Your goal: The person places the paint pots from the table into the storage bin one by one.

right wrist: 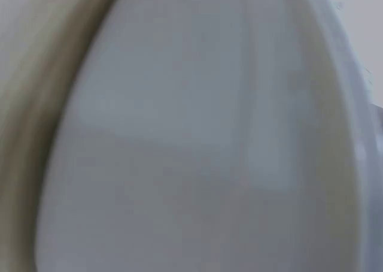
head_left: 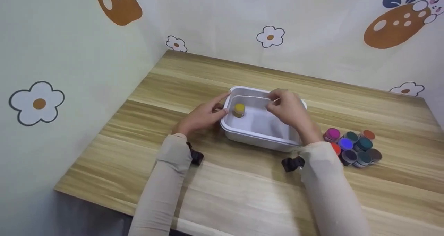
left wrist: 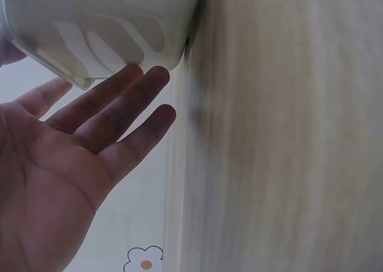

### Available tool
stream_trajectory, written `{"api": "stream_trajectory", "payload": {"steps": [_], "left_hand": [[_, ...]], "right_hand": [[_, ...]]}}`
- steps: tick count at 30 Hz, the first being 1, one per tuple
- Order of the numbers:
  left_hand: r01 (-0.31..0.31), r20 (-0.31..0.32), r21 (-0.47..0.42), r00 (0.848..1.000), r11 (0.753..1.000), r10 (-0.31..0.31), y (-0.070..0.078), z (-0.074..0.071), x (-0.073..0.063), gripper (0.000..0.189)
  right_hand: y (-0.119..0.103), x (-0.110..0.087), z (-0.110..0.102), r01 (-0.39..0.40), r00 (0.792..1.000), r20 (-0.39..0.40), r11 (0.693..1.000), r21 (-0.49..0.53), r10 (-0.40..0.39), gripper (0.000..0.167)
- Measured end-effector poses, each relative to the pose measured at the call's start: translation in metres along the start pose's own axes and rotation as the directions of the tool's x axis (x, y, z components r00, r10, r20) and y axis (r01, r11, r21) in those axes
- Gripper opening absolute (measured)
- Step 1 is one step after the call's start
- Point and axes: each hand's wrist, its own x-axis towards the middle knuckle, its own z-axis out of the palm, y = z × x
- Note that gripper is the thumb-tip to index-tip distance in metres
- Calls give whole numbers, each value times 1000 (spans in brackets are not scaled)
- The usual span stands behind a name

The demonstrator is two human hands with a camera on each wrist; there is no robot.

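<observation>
A white plastic box [head_left: 257, 134] stands on the table. In it, near the left end, sits a small paint jar with a yellow lid [head_left: 239, 110]. My left hand [head_left: 204, 115] rests against the box's left end, index finger and thumb at the rim; the left wrist view shows the other fingers straight along its outer wall. Over the box, my right hand [head_left: 288, 106] pinches a thin white cord [head_left: 250, 96] between thumb and fingertips. The cord runs left in a shallow curve to the box's far left corner. The right wrist view holds only the blurred box wall [right wrist: 191, 128].
Several small paint jars [head_left: 350, 146] with coloured lids stand grouped right of the box, close by my right forearm and partly behind its sleeve. The wooden table [head_left: 222, 194] meets patterned walls [head_left: 215, 28] at the back and left.
</observation>
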Motion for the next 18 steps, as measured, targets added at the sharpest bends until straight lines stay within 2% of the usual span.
{"api": "stream_trajectory", "payload": {"steps": [4,8,13,18], "left_hand": [[11,4,-9,1000,1000,-11,0,-1,-1,63],[9,4,-13,1000,1000,-9,-1,-1,-2,63],[7,5,2,1000,1000,-7,0,-1,-2,63],[11,9,-6,1000,1000,-11,1,-1,0,62]], "right_hand": [[11,-18,-27,-18,998,-64,999,32,20,32],[26,-39,-54,-71,991,-114,997,18,73,35],[57,-69,-83,-127,975,-188,992,-28,119,40],[90,-99,-104,-193,957,-228,980,-48,177,44]]}}
